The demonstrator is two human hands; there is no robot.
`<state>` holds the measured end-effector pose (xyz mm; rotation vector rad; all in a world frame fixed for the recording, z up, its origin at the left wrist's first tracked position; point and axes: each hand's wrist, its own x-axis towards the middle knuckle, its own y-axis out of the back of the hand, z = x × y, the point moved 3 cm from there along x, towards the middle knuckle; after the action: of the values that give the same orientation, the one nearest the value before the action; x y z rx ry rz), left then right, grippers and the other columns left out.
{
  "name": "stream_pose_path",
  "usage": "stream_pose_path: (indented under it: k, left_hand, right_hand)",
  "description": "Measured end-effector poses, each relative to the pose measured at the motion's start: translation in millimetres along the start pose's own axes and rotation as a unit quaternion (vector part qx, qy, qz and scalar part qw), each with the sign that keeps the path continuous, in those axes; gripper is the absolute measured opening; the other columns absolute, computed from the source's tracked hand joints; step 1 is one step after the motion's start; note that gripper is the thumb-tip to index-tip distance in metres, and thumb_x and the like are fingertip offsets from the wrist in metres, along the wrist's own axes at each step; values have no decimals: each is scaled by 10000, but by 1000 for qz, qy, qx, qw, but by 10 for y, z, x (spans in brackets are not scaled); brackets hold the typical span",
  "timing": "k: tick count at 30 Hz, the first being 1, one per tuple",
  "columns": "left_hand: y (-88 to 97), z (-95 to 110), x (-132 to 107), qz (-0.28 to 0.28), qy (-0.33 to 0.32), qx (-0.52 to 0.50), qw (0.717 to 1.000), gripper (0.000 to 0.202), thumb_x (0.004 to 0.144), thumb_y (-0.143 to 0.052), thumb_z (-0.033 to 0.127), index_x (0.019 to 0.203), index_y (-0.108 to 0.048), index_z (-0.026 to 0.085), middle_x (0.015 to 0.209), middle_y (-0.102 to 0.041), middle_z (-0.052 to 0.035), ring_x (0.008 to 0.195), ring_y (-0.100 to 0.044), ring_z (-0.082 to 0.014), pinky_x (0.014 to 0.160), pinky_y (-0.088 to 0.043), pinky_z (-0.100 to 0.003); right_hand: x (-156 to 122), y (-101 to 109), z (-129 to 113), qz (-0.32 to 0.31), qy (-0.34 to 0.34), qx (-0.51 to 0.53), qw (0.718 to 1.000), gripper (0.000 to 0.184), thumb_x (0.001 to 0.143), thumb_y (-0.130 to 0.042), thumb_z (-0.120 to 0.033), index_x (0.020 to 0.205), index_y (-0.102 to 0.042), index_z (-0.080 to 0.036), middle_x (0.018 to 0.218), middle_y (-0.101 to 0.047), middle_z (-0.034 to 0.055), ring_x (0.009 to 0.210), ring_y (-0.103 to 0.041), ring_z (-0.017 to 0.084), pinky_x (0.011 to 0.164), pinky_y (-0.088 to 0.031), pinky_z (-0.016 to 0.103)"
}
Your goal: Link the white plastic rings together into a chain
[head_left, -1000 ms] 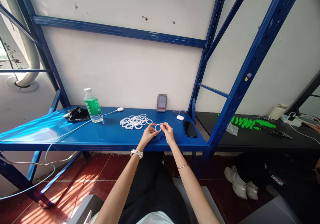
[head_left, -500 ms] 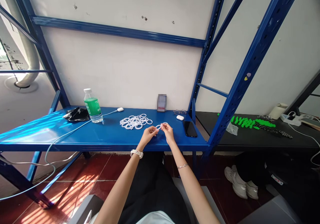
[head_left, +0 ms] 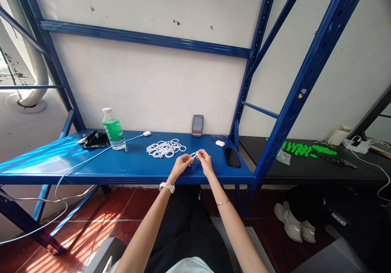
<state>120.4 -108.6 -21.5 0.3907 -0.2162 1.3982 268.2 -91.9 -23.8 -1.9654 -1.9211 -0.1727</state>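
Between my two hands, just above the front part of the blue table (head_left: pixel 137 169), is a thin white ring (head_left: pixel 194 154). My left hand (head_left: pixel 182 164) pinches it on the left side, its fingertips closed. On the other side my right hand (head_left: pixel 204 161) is closed on it too, thumb and forefinger together. Fingers cover part of the ring, and a further bit of white shows behind my right fingertips. To the left of my hands lies a loose pile of white rings (head_left: pixel 165 148), several overlapping each other.
Right of my hands lie a black phone (head_left: pixel 232 157), a white earphone case (head_left: pixel 220 143) and glasses (head_left: pixel 219 136). A blurred upright device (head_left: pixel 197 125) leans at the wall. Leftward are a water bottle (head_left: pixel 114 129), a black bag (head_left: pixel 94 139) and a cable (head_left: pixel 82 160). Green pieces (head_left: pixel 301 149) lie on a neighbouring table.
My right fingers have shifted very slightly on the white ring. Everything else stays in place.
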Motion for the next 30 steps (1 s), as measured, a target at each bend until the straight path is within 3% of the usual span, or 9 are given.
stream_pose_path:
  k: [19, 30]
  left_hand:
    - [-15, 43, -21, -9, 2, 13, 1000, 416, 733, -713, 585, 773, -637, 178, 650, -663, -23, 610, -627, -174, 607, -494, -272]
    - [-23, 92, -31, -11, 3, 26, 1000, 403, 727, -715, 574, 760, -640, 180, 645, -664, -16, 602, -623, -171, 601, -481, -270]
  right_hand:
    - [-27, -22, -42, -33, 14, -32, 999, 334, 748, -683, -565, 826, -563, -263, 729, -639, -2, 731, -622, 206, 648, -467, 303]
    - [-17, -28, -24, -44, 24, -17, 999, 255, 765, -674, -480, 819, -559, -259, 713, -614, -17, 712, -603, 189, 660, -476, 293]
